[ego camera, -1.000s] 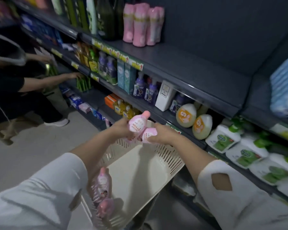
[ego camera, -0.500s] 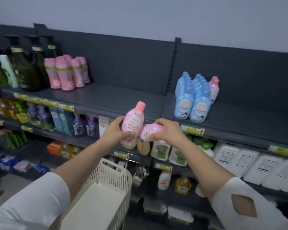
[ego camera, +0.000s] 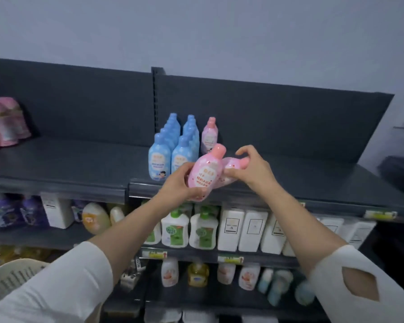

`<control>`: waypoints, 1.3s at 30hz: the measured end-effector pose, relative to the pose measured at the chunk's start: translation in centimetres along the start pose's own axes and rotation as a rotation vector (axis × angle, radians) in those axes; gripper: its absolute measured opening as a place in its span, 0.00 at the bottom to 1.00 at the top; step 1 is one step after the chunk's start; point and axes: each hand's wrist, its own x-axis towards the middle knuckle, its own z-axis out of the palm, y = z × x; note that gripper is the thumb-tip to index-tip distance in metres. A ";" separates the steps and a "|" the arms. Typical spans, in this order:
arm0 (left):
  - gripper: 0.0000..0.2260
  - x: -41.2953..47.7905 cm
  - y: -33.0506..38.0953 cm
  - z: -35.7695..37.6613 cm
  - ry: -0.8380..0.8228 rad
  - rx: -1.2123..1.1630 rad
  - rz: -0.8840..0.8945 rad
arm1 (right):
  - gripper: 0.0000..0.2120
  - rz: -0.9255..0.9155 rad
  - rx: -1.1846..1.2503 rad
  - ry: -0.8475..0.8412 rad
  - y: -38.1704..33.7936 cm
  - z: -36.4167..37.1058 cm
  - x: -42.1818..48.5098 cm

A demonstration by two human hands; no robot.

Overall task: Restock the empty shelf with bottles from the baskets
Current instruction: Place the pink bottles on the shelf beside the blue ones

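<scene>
At 8 o'clock only the basket (ego camera: pixel 9 268) rim shows, contents hidden. At centre the left hand (ego camera: pixel 177 187) grips an upright pink bottle (ego camera: pixel 204 176); at its 3 o'clock the right hand (ego camera: pixel 254 170) grips a tipped pink bottle (ego camera: pixel 230 165), both above the shelf (ego camera: pixel 313 183) edge.

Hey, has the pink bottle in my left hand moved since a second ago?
Yes. The pink bottle in the left hand rose from above the basket to the front edge of the top shelf, beside the blue bottles.
</scene>
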 end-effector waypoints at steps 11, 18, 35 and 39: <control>0.25 7.8 0.6 4.9 0.096 0.003 0.023 | 0.22 0.051 0.286 0.110 2.7 -1.7 7.6; 0.26 12.9 -2.6 5.6 0.156 0.008 -0.039 | 0.19 0.057 0.271 0.136 3.7 -0.3 12.7; 0.25 18.8 -5.1 8.1 0.288 0.131 -0.119 | 0.22 0.003 0.210 -0.064 9.9 -0.1 17.6; 0.29 19.2 -5.2 8.7 0.298 0.170 -0.197 | 0.24 -0.015 0.229 -0.105 10.5 -0.2 18.1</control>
